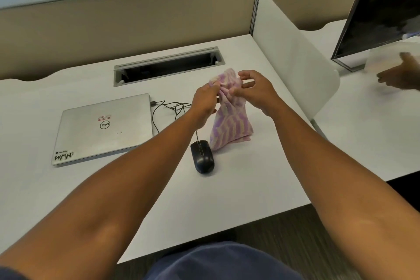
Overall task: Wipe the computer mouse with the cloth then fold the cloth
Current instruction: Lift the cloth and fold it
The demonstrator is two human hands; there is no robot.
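on the white desk [250, 177], beige partitions [136, 25] behind, lies a mouse [202, 157].

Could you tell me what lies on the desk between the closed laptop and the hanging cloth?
In the head view, a tangled black cable lies between laptop and cloth.

Head view, down (and forward) over desk [227, 188]

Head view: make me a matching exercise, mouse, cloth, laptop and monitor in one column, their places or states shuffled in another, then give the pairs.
1. mouse
2. cloth
3. laptop
4. monitor

A. closed, lying flat on the desk
B. held up by both hands
C. standing beyond the divider, far right
D. black, lying untouched on the desk

Pairs: 1-D, 2-B, 3-A, 4-C
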